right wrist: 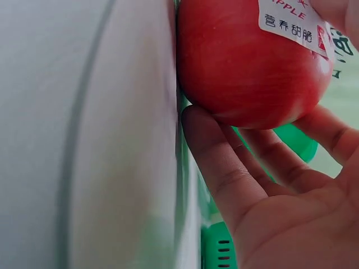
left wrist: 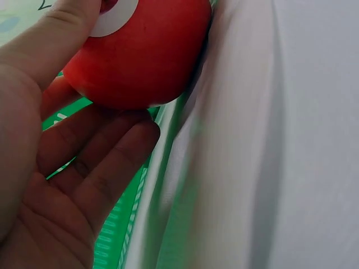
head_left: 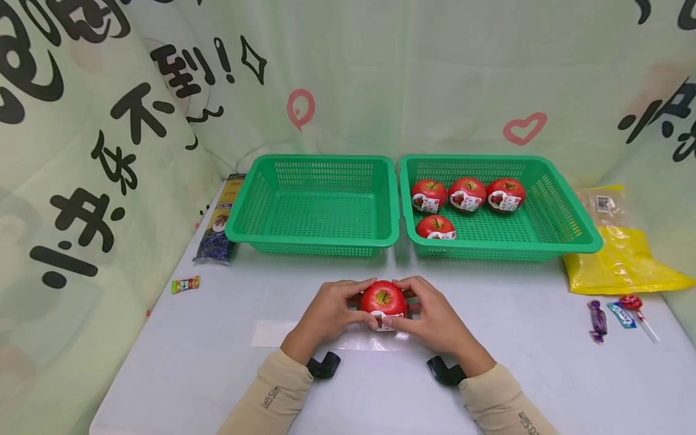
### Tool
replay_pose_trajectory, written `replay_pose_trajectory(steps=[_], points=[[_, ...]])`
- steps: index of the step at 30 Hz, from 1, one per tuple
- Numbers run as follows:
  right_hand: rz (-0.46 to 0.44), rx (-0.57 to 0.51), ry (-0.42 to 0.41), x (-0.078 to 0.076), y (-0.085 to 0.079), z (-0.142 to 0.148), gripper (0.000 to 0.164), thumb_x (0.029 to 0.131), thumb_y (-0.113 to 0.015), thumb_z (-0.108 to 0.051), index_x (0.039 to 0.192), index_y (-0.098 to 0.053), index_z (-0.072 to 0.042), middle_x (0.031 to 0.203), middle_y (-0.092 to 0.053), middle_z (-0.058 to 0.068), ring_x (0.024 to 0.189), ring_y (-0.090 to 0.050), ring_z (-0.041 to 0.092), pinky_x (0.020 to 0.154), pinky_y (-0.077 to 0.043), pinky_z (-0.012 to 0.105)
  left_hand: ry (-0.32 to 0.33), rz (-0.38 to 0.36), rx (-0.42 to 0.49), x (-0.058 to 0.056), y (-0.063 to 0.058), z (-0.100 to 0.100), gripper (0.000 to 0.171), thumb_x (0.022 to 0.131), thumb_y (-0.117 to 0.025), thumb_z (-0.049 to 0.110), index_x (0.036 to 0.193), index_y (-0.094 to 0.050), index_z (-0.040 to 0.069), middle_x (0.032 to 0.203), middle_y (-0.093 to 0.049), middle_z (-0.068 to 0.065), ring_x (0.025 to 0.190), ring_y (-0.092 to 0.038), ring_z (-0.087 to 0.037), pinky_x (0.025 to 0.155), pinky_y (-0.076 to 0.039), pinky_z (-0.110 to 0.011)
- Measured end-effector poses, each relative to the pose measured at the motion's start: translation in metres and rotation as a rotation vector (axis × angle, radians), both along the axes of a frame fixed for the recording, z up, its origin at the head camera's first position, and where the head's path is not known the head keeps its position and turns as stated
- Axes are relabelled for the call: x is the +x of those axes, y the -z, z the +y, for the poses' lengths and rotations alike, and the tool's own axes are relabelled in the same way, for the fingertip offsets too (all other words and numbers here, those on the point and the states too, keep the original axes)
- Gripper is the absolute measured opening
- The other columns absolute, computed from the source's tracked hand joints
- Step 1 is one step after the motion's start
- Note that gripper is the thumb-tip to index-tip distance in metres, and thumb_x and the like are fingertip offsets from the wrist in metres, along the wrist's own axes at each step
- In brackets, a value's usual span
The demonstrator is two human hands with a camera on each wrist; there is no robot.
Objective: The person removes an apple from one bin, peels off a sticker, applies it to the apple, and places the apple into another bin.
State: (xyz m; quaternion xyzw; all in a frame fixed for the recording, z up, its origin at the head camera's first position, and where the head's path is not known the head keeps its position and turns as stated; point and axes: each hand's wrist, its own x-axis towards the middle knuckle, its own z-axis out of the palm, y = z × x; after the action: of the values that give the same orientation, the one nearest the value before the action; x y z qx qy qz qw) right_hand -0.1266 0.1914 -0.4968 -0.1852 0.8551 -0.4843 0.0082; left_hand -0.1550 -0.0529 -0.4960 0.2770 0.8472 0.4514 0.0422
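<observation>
A red apple (head_left: 383, 300) with a white printed label stands stem up between my two hands. My left hand (head_left: 333, 311) grips its left side, the thumb at the label and the other fingers around the side and back. On the opposite side, my right hand (head_left: 435, 314) holds it the same way, thumb on the label's other end. In the right wrist view, fingers (right wrist: 216, 154) curve against the apple's side below the label (right wrist: 294, 22). Flat clear plastic (head_left: 375, 342) lies on the white table beneath the hands, partly hidden by them.
Behind stand two green baskets; the left basket (head_left: 312, 246) is bare inside, the right basket (head_left: 500, 251) holds several labelled apples (head_left: 466, 194). A dark-and-gold packet (head_left: 217, 226) and small wrapped candy (head_left: 185, 284) lie left. Right are a yellow bag (head_left: 620, 260), purple candy (head_left: 597, 321) and lollipop (head_left: 632, 303).
</observation>
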Motion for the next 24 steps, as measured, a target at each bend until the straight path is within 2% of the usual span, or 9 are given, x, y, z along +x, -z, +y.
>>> replay_pose_trajectory(steps=[3, 5, 10, 14, 20, 24], points=[[-0.005, -0.015, -0.010, -0.0001, 0.0000, 0.0008, 0.059, 0.083, -0.093, -0.025, 0.131, -0.062, -0.011, 0.134, -0.064, 0.008, 0.110, -0.069, 0.022, 0.089, -0.063, 0.025, 0.000, -0.014, -0.027, -0.0001, -0.0005, 0.0003, 0.085, 0.071, -0.097, 0.030, 0.147, -0.063, 0.009, 0.134, -0.074, -0.008, 0.110, -0.075, -0.019, 0.096, -0.062, -0.028], [-0.019, -0.011, -0.016, 0.0002, -0.0001, 0.0014, 0.068, 0.079, -0.095, -0.025, 0.135, -0.060, -0.009, 0.137, -0.063, 0.009, 0.114, -0.068, 0.024, 0.090, -0.063, 0.026, 0.005, -0.028, -0.050, 0.0001, -0.0015, 0.0004, 0.089, 0.070, -0.097, 0.032, 0.149, -0.062, 0.010, 0.137, -0.072, -0.008, 0.114, -0.074, -0.020, 0.098, -0.061, -0.030], [-0.032, 0.053, -0.020, 0.0008, -0.0010, 0.0008, 0.083, 0.075, -0.098, -0.028, 0.141, -0.053, -0.007, 0.142, -0.061, 0.013, 0.117, -0.067, 0.026, 0.091, -0.064, 0.030, 0.009, -0.036, -0.109, 0.0016, -0.0042, 0.0018, 0.095, 0.070, -0.099, 0.035, 0.152, -0.058, 0.012, 0.144, -0.067, -0.006, 0.123, -0.069, -0.021, 0.103, -0.059, -0.030], [-0.002, 0.107, -0.021, 0.0009, -0.0020, 0.0003, 0.076, 0.077, -0.097, -0.029, 0.137, -0.054, -0.008, 0.141, -0.066, 0.015, 0.111, -0.071, 0.026, 0.089, -0.065, 0.033, 0.000, 0.021, -0.127, 0.0027, -0.0043, 0.0030, 0.087, 0.074, -0.099, 0.034, 0.149, -0.060, 0.012, 0.141, -0.069, -0.005, 0.120, -0.069, -0.019, 0.101, -0.060, -0.029], [0.035, 0.137, -0.032, 0.0013, -0.0048, 0.0009, 0.073, 0.076, -0.098, -0.031, 0.133, -0.057, -0.009, 0.133, -0.072, 0.011, 0.106, -0.074, 0.023, 0.086, -0.065, 0.033, 0.004, 0.146, -0.152, 0.0031, -0.0017, 0.0015, 0.084, 0.074, -0.099, 0.034, 0.146, -0.064, 0.011, 0.133, -0.074, -0.005, 0.115, -0.070, -0.017, 0.098, -0.061, -0.030], [0.059, 0.135, -0.042, 0.0009, -0.0034, 0.0020, 0.076, 0.071, -0.099, -0.029, 0.131, -0.057, -0.008, 0.135, -0.071, 0.014, 0.104, -0.075, 0.025, 0.085, -0.065, 0.033, 0.013, 0.162, -0.163, 0.0028, -0.0015, 0.0004, 0.087, 0.072, -0.100, 0.036, 0.147, -0.063, 0.011, 0.132, -0.074, -0.006, 0.114, -0.070, -0.018, 0.098, -0.061, -0.031]])
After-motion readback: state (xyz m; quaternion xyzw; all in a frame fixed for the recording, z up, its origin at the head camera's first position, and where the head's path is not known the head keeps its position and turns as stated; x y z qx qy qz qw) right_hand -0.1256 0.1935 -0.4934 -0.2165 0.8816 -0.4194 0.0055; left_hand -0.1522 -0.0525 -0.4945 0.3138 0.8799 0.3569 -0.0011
